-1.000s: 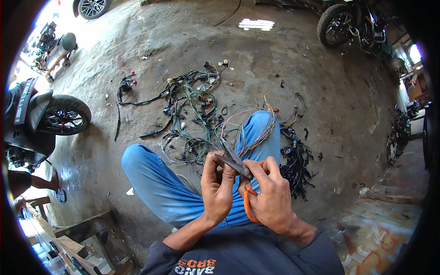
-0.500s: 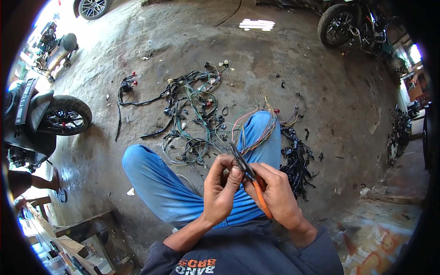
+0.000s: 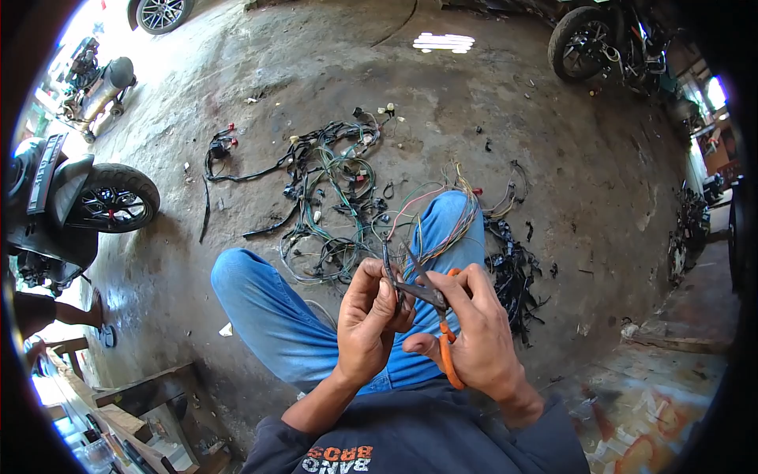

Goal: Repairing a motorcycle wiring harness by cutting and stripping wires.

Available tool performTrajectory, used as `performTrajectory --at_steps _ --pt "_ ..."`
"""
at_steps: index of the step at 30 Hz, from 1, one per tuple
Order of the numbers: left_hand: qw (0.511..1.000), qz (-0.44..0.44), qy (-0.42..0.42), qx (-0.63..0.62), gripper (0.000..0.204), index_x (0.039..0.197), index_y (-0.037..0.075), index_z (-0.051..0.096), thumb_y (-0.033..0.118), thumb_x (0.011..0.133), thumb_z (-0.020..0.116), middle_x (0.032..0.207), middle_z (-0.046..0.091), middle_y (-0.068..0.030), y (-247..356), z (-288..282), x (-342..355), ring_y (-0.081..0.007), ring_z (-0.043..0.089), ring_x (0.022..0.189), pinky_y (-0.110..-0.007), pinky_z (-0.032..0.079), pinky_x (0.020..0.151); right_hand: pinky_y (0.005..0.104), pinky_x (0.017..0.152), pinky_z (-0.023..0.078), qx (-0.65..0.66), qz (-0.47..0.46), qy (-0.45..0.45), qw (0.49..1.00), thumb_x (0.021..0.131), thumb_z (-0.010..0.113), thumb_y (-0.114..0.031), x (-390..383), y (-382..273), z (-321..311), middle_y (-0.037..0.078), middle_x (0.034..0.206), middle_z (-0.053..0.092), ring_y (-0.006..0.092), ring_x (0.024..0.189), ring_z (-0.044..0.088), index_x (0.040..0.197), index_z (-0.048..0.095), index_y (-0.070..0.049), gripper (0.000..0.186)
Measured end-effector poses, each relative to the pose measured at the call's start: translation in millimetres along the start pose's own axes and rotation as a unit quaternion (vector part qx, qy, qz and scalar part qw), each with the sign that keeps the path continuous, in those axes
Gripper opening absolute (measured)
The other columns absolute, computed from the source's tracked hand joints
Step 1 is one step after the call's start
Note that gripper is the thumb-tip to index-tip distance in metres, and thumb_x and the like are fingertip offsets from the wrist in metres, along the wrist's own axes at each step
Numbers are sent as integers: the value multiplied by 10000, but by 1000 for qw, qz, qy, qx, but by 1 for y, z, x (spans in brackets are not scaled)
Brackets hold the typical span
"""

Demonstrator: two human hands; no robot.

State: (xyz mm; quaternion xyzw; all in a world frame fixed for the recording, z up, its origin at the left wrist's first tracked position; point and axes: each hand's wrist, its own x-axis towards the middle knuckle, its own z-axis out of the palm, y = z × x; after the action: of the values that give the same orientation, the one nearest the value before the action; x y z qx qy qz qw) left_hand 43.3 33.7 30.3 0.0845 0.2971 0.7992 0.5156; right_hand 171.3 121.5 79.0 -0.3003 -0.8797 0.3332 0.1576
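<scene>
I sit with both knees in blue jeans above a concrete floor. My left hand (image 3: 369, 324) pinches a thin dark wire (image 3: 387, 265) that runs up from its fingers. Close beside it my right hand (image 3: 474, 332) grips orange-handled scissors (image 3: 442, 332), whose dark blades point left against the wire at my left fingertips. A bundle of coloured wires (image 3: 442, 225) lies draped over my right knee (image 3: 450, 213).
A tangled wire harness (image 3: 332, 197) sprawls on the floor ahead, with black tape scraps (image 3: 513, 272) to the right. A scooter's rear wheel (image 3: 114, 197) stands at left, a motorcycle (image 3: 608, 39) at the far right, a wooden bench (image 3: 150, 395) at lower left.
The scissors have swung from pointing up along the wire to lying across it at my left fingertips. Both hands stayed together over my lap.
</scene>
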Motion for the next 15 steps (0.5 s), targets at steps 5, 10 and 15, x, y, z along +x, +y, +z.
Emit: performTrajectory --at_steps 5,10,15 --pt "990 70 6 118 125 1120 57 483 133 1046 550 845 493 25 -4 -4 -3 -37 423 658 -211 342 560 419 685 462 -77 -28 -12 997 715 777 -651 5 -9 -1 127 946 453 285 845 510 1146 627 -20 779" --pt "982 92 17 164 153 1163 78 494 109 1031 565 959 552 26 -10 -7 -2 -36 487 713 -189 398 599 434 679 446 -96 -39 -10 995 748 750 -652 5 -8 1 159 955 429 311 828 497 1141 589 9 785" --pt "987 81 21 140 150 1143 79 489 104 1025 578 915 543 34 -11 -4 -1 -35 461 701 -183 374 592 470 734 435 -99 -15 -41 994 806 705 -632 5 -10 4 184 964 415 341 871 491 1176 538 35 781"
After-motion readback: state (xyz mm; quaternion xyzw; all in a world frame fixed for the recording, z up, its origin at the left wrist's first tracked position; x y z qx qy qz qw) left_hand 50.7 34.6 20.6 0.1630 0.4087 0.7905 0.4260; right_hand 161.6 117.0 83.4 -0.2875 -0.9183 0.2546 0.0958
